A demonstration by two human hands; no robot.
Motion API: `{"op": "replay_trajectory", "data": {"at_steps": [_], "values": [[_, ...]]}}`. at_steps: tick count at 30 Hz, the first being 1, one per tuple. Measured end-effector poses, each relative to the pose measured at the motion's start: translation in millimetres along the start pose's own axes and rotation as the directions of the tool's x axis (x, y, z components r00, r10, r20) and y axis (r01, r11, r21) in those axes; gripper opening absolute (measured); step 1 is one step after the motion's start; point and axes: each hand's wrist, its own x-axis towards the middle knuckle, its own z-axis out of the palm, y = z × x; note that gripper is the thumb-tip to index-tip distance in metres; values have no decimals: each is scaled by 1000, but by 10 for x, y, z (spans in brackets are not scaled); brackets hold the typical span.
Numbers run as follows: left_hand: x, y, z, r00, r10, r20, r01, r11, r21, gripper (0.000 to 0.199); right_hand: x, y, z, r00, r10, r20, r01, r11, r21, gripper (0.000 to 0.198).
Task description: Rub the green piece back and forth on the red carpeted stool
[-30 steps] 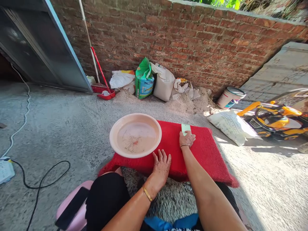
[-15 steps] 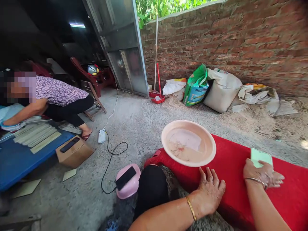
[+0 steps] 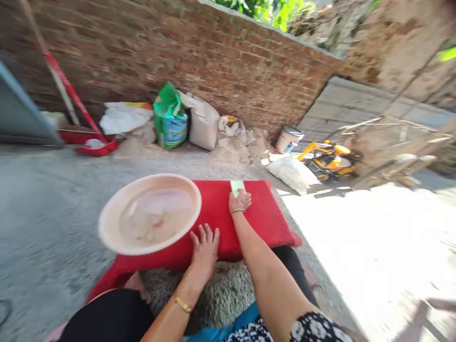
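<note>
A red cloth [image 3: 213, 199] covers a low bench in front of me. My left hand [image 3: 205, 247] lies on its near edge, open with the fingers spread, beside the basin. My right hand [image 3: 240, 201] is farther out on the cloth, closed over the near end of a pale green rectangular block [image 3: 236, 186] that looks like a bar of soap. Its far end shows past the fingers. At the left end of the bench sits a wide pale pink basin [image 3: 121, 223] holding water, with small dark bits and something reddish at the bottom.
Along the brick wall [image 3: 228, 61] stand a green bag [image 3: 169, 118], a white sack [image 3: 204, 124] and a bucket [image 3: 288, 138]. A red dustpan [image 3: 98, 148] is at left. A yellow toy vehicle [image 3: 333, 160] stands at right behind another white sack [image 3: 292, 172].
My view has swung right, so the co-worker and blue table are out of sight. My right hand stays on the green block; my left hand still rests on the cloth.
</note>
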Motion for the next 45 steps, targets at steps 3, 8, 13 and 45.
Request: {"op": "replay_trajectory", "data": {"at_steps": [3,8,13,45], "values": [[10,-16,-4,999,41,-32,-38,996,85,67,81,49,50,999,-32,-19,31,999,-9,36],[5,-18,31,995,74,-74,-65,991,121,63,91,106,127,932,-340,126,333,940,76,38],[3,-19,-22,994,92,-64,-83,989,124,64,110,108,114,992,-99,82,93,993,73,37],[195,-314,613,963,225,-147,-253,944,-211,51,239,152,247,995,99,21,-101,983,153,50]]}}
